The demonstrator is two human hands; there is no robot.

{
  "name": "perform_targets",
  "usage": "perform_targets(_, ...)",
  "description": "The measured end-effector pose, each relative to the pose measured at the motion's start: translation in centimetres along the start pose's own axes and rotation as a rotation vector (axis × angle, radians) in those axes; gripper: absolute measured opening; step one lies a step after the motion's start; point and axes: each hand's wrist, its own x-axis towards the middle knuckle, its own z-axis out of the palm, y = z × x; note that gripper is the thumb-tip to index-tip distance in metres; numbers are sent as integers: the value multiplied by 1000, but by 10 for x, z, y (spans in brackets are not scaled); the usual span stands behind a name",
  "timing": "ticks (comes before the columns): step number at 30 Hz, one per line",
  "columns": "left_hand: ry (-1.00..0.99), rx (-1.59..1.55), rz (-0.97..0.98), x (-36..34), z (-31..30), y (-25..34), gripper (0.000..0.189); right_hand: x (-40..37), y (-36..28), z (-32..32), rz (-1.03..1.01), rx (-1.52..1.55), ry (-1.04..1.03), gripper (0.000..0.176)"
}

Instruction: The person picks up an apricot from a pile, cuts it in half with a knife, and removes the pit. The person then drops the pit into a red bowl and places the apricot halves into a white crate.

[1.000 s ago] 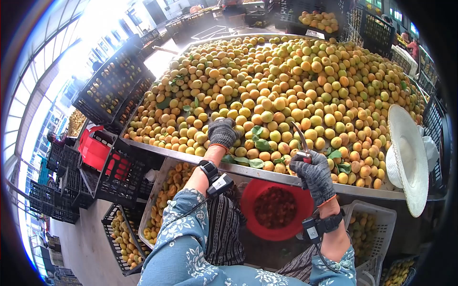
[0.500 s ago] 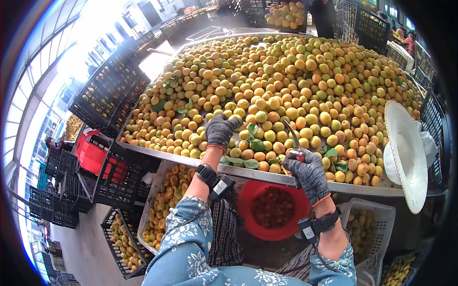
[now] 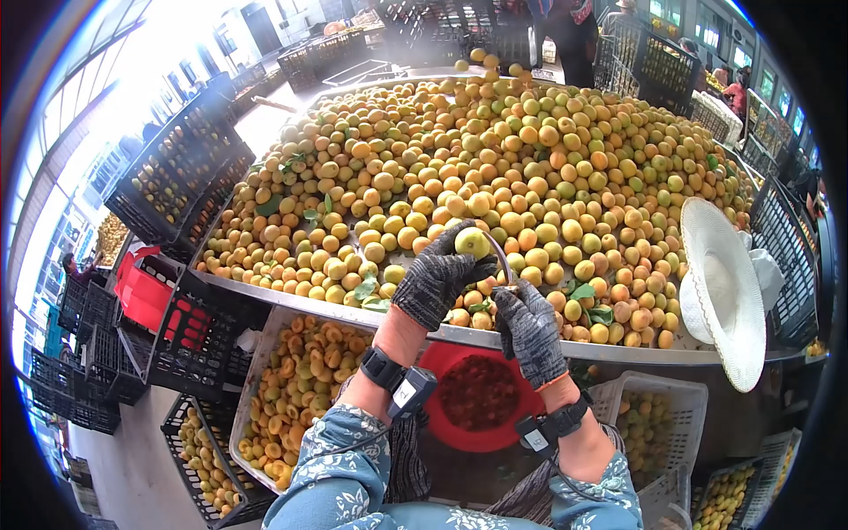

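Mid-frame, the left hand (image 3: 439,276) grips a yellow-green apricot (image 3: 472,243), the right hand (image 3: 531,329) a curved knife (image 3: 504,261) beside it.

No lettering can be read with certainty. On the left, the dark wrist box (image 3: 420,384) bears a white label (image 3: 405,392); on the right, the other wrist box (image 3: 528,429) bears a second label (image 3: 536,439). Both labels' dark marks are too small to make out.

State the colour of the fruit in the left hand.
The fruit is yellowish green; the head view shows it.
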Motion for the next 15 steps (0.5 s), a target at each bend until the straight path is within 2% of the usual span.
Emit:
perform_targets(5, 35, 74, -77, 1, -8, -5, 51, 2, 5, 0, -97, -30, -3, 16)
perform_targets(8, 67, 160, -22, 0, -8, -9, 52, 0, 8, 3, -148, -146, 13, 19)
perform_targets(10, 67, 430, 98, 3, -9, -13, 54, -2, 6, 8, -165, -176, 34, 19)
perform_targets(15, 10, 202, 29, 1, -4, -13, 58, -1, 8, 10, -211, -284, 90, 18)
